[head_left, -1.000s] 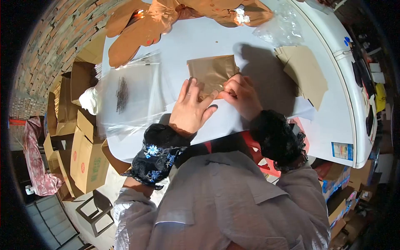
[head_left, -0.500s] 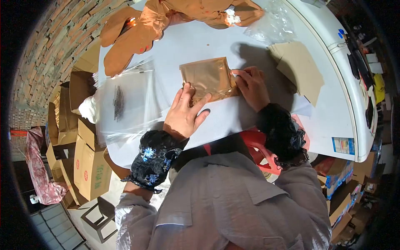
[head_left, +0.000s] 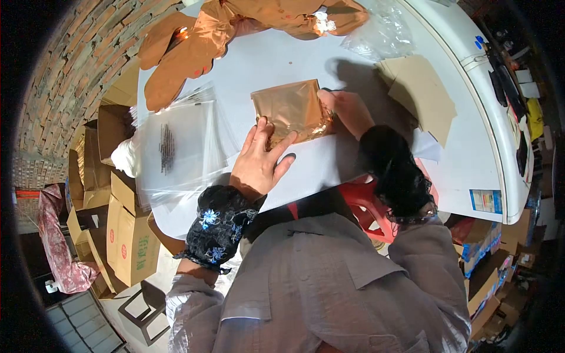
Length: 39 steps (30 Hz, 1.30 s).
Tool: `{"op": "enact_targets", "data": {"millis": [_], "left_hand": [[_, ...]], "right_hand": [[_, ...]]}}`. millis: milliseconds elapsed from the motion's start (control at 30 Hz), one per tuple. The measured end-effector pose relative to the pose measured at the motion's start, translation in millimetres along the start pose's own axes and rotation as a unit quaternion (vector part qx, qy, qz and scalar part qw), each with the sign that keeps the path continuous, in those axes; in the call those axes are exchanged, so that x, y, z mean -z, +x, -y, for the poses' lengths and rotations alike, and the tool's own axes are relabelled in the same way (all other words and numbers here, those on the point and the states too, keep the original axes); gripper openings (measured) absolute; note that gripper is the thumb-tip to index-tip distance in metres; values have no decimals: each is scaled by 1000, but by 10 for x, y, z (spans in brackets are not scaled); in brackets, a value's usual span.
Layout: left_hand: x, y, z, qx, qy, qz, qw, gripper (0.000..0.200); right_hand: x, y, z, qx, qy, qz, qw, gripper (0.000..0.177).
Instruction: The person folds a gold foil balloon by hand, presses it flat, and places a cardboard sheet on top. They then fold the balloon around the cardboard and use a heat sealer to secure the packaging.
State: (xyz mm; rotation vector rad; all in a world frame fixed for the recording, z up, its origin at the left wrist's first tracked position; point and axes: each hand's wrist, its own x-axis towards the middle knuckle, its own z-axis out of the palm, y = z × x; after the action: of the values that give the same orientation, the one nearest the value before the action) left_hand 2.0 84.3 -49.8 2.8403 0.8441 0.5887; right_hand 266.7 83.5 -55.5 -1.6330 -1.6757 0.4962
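Observation:
A flat, shiny copper-coloured packet [head_left: 290, 110] lies on the white table [head_left: 259, 65]. My left hand [head_left: 261, 157] rests on its lower left part, palm down with the fingers spread. At the packet's right edge is my right hand [head_left: 348, 110], its thumb and fingers drawn together near the upper right corner. Whether those fingers pinch the edge is too small to tell. Left of the packet lies a stack of clear plastic bags [head_left: 191, 138]. Beige cardboard sheets [head_left: 422, 94] are fanned out to the right.
Copper-coloured foil pieces [head_left: 203, 44] lie along the table's far side, beside a crumpled clear plastic bag [head_left: 382, 32]. Open cardboard boxes [head_left: 132, 241] stand left of the table, near a brick wall. A red stool [head_left: 368, 206] is under the near edge.
My right hand has moved up along the packet's right edge, and its fingers have drawn closer together. My left hand has stayed on the packet.

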Motion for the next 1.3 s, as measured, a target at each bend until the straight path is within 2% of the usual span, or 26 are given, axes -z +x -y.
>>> {"op": "enact_targets", "data": {"millis": [100, 200, 300, 400, 500, 600, 700, 800, 833, 900, 967, 1000, 1100, 1167, 1267, 1300], "left_hand": [[5, -3, 0, 0, -1, 0, 1000, 48], [7, -5, 0, -2, 1, -3, 1000, 48], [8, 13, -5, -1, -7, -10, 1000, 46], [3, 5, -14, -2, -15, -19, 1000, 44], [-12, -4, -1, -8, -12, -21, 1000, 43], [-4, 10, 4, -9, -14, -23, 1000, 43], [-2, 8, -1, -5, -15, -23, 1000, 43], [1, 0, -8, 0, -14, -19, 1000, 43], [-7, -4, -10, 1, -14, -19, 1000, 43], [-9, -1, 4, 3, -15, -21, 1000, 43], [-14, -1, 1, 5, -19, -23, 1000, 42], [-22, -2, 2, 3, -18, -25, 1000, 42], [-23, 16, 33, -4, -6, -25, 1000, 42], [33, 47, 25, -5, 12, -19, 1000, 44], [140, 118, -11, 14, -7, 13, 1000, 39], [140, 141, 3, -8, 16, 2, 1000, 36]], "right_hand": [[157, 157, 71, -55, -7, 113, 992, 27], [165, 326, -93, -118, 72, 166, 976, 36], [245, 424, 4, -196, 93, 211, 953, 33], [231, 476, -68, -189, 54, 228, 954, 33], [102, 452, -56, -167, -67, 191, 965, 33], [105, 349, 75, -150, -104, 145, 972, 34], [118, 247, 42, -122, -72, 94, 985, 26], [99, 113, -58, -127, 11, -42, 991, 21], [123, 51, -52, -17, -57, -81, 995, 21], [161, -102, 20, 202, -188, -154, 949, 22], [100, -302, 350, 273, -209, -34, 939, 20], [79, -366, 448, 305, -218, 26, 927, 19], [-96, -484, 258, 311, -233, 21, 921, 16], [-111, -470, 300, 339, -286, 36, 896, 10], [-153, -446, 347, 373, -353, 46, 857, 9], [-166, -433, 353, 383, -373, 48, 843, 10]]}}
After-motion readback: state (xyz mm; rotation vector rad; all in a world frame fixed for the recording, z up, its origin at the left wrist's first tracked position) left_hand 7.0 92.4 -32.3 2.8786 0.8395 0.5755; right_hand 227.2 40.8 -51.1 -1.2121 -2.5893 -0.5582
